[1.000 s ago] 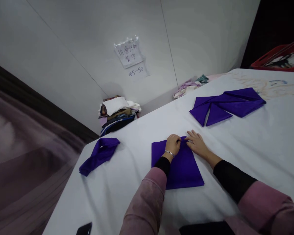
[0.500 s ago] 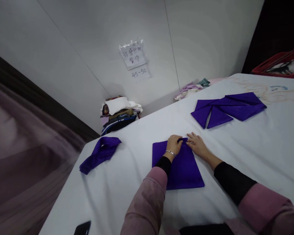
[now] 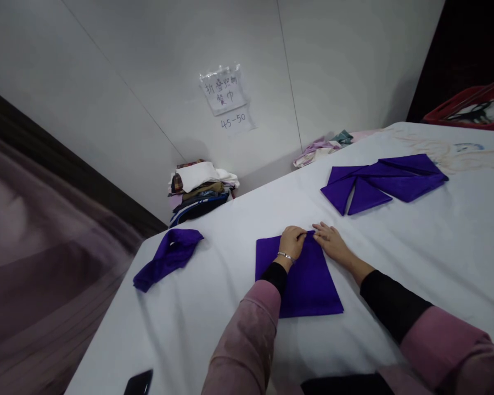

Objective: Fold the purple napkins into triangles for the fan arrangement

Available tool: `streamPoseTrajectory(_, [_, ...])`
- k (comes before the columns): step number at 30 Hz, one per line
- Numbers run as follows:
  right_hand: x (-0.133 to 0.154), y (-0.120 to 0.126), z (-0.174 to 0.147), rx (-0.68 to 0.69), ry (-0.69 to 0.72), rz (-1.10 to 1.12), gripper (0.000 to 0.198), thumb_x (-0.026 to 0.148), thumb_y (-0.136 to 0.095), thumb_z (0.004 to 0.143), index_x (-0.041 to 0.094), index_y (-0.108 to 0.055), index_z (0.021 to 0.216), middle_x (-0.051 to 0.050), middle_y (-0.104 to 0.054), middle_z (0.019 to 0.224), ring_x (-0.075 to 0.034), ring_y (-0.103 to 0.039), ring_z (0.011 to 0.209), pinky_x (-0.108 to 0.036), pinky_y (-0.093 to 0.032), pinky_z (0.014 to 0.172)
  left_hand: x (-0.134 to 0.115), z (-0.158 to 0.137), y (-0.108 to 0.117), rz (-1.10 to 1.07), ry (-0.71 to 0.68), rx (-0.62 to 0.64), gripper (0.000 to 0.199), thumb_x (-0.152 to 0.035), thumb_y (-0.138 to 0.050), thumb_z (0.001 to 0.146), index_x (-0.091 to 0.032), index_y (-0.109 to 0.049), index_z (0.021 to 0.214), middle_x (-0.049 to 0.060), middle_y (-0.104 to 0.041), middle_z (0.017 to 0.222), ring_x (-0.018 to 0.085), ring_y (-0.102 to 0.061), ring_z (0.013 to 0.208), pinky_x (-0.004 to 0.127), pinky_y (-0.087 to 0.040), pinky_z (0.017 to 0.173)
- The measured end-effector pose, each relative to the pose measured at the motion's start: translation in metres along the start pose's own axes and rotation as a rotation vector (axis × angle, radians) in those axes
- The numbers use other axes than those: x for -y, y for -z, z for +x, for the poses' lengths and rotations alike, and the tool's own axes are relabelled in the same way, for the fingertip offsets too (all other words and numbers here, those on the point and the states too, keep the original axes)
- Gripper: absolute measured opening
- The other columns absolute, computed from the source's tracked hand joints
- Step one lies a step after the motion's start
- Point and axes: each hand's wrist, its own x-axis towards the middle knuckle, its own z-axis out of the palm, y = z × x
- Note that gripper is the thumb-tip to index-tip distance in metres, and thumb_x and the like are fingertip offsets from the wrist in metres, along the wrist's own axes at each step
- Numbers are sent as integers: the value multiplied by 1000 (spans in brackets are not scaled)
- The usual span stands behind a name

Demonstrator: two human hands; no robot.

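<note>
A purple cloth napkin (image 3: 310, 285) lies folded into a near square on the white-covered table. My left hand (image 3: 292, 241) reaches over it, thumb and fingers pinched on its far edge near the right corner. My right hand (image 3: 331, 241) lies at that far right corner, its fingers spread and fingertips touching the cloth or just beside it. Part of the napkin is hidden under my left hand and forearm.
A loosely folded purple cloth (image 3: 168, 259) lies at the left, and folded purple napkins (image 3: 389, 180) lie at the far right. A phone (image 3: 139, 382) rests near the front left edge. Stacked clothes (image 3: 201, 192) stand beyond the table, and a red basket (image 3: 440, 114) stands at right.
The far edge of the napkin under my left fingertips now lies flatter; the small raised fold there has gone down. Both hands have barely moved.
</note>
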Motion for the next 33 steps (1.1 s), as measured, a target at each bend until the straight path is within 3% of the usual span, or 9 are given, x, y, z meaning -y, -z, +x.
streamPoseTrajectory(21, [7, 5, 0, -29, -43, 191, 23, 37, -46, 80, 25, -65, 75, -3, -62, 122, -26, -42, 127, -54, -15, 108, 1, -1, 5, -87, 103, -20, 16, -12, -60, 80, -21, -70, 89, 2, -72, 92, 16, -64, 89, 33, -48, 89])
streamPoseTrajectory(33, [4, 1, 0, -150, 20, 453, 20, 43, -55, 74, 25, -61, 70, -5, -67, 111, -27, -49, 120, -48, -28, 105, -3, 1, 3, -132, 152, -44, 21, -13, -57, 82, -21, -68, 98, 1, -72, 93, 15, -66, 86, 30, -51, 83])
